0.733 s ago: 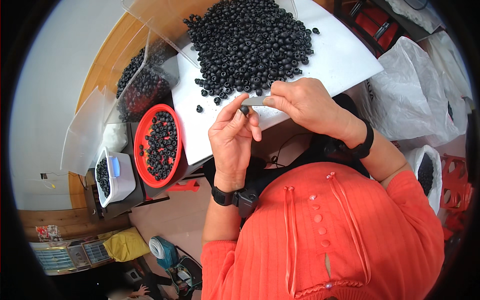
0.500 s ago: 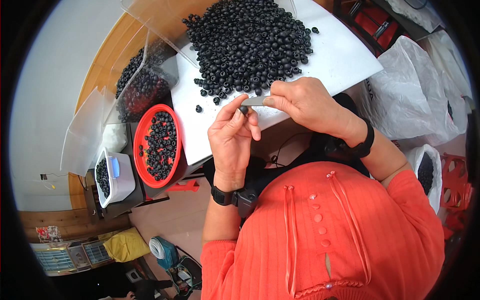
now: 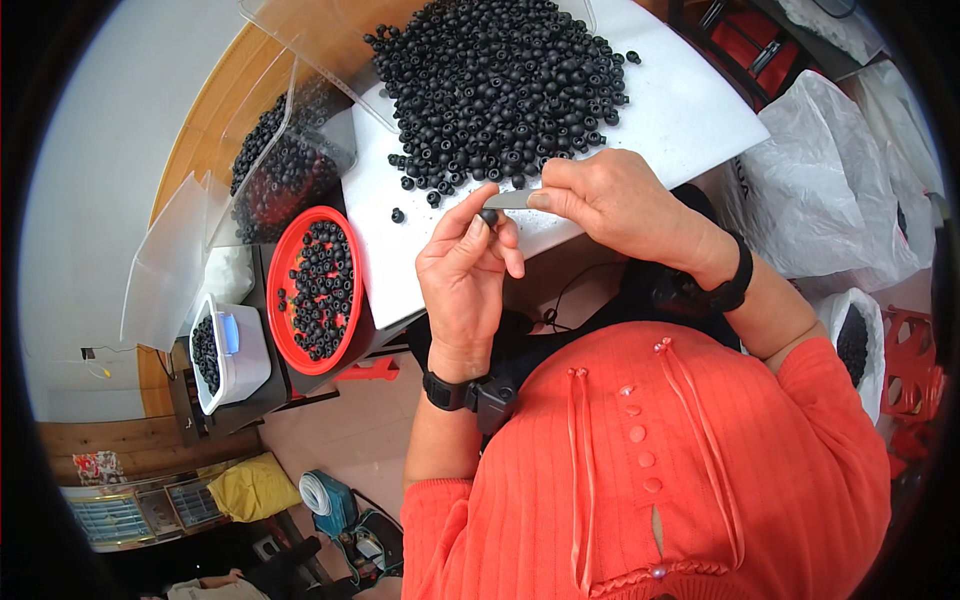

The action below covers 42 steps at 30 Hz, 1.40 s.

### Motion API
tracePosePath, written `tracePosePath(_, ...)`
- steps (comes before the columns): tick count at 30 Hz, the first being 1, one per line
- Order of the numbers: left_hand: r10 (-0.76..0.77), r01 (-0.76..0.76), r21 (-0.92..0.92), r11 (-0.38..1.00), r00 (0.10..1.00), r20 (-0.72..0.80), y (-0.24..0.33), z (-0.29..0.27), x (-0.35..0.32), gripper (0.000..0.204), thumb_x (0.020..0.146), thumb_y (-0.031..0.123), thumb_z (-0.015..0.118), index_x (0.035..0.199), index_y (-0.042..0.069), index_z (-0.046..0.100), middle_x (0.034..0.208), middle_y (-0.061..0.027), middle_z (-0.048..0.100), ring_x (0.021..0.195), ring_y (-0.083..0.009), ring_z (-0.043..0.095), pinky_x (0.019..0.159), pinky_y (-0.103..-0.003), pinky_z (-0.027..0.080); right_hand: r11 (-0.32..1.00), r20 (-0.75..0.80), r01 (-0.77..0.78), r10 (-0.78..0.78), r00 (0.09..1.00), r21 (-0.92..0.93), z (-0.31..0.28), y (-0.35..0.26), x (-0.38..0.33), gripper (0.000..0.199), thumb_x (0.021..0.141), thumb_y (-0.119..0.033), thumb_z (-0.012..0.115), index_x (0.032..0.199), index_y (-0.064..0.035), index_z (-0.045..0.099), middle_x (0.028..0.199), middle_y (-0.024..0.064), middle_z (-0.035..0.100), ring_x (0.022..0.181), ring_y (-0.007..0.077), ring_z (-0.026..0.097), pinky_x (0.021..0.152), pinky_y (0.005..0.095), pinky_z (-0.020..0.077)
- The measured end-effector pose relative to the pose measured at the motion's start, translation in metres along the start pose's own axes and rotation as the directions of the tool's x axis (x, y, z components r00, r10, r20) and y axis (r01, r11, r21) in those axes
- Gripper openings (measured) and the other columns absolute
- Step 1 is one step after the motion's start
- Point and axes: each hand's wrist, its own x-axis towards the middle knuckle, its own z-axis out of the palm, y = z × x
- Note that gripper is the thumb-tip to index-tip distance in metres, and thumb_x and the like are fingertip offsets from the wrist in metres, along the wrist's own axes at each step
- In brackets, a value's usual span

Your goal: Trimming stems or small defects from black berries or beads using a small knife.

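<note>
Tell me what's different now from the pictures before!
Another person, at the bottom left edge, shifted left in the picture, and more of their pale clothing shows. Nothing was visibly grabbed or let go. The left hand still holds a black piece, and the right hand the blade. The pile and red bowl look the same.

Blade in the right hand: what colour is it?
The blade is grey, shown best in the head view.
</note>
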Motion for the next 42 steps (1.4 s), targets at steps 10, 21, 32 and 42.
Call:
tracePosePath(10,-0.012,0.013,0.022,1.000,0.999,-0.044,0.0000,-0.0010,-0.0002,0.031,0.102,0.008,0.054,0.129,-0.006,0.060,0.092,-0.0178,0.066,0.068,-0.0221,0.063,0.062,-0.030,0.054,1.000,0.003,0.020,-0.020,1.000,0.020,-0.0009,0.0002,0.0002,0.031,0.099,-0.030,0.061,0.079,-0.0063,0.061,0.059,0.0138,0.057,0.056,0.0341,0.059,0.054,0.0433,0.0430)
tracePosePath(21,-0.043,0.042,-0.041,0.998,0.998,-0.043,-0.0001,-0.0032,-0.0008,0.028,0.102,0.008,0.053,0.126,-0.005,0.061,0.090,-0.0183,0.066,0.066,-0.0232,0.062,0.062,-0.030,0.053,0.999,0.006,0.039,-0.039,0.999,0.002,-0.0007,-0.0015,-0.0018,0.030,0.096,-0.033,0.062,0.079,-0.0077,0.064,0.061,0.0146,0.062,0.060,0.0354,0.064,0.056,0.0460,0.0478)
tracePosePath(32,-0.032,0.032,-0.008,0.999,0.998,-0.051,-0.0006,-0.0017,-0.0006,0.030,0.102,0.008,0.053,0.128,-0.005,0.060,0.090,-0.0181,0.065,0.066,-0.0224,0.062,0.062,-0.030,0.053,0.998,-0.031,0.032,-0.033,0.999,-0.045,0.0020,-0.0018,-0.0031,0.031,0.098,-0.033,0.060,0.079,-0.0081,0.064,0.061,0.0138,0.063,0.059,0.0352,0.064,0.055,0.0450,0.0483)
tracePosePath(42,-0.024,0.023,-0.003,1.000,0.998,-0.056,-0.0017,-0.0013,-0.0001,0.029,0.102,0.008,0.053,0.127,-0.005,0.061,0.091,-0.0185,0.066,0.066,-0.0227,0.063,0.062,-0.030,0.052,1.000,-0.028,0.017,-0.017,0.999,0.002,0.0025,-0.0011,-0.0045,0.028,0.098,-0.028,0.062,0.081,-0.0068,0.062,0.061,0.0142,0.058,0.058,0.0349,0.060,0.054,0.0437,0.0438)
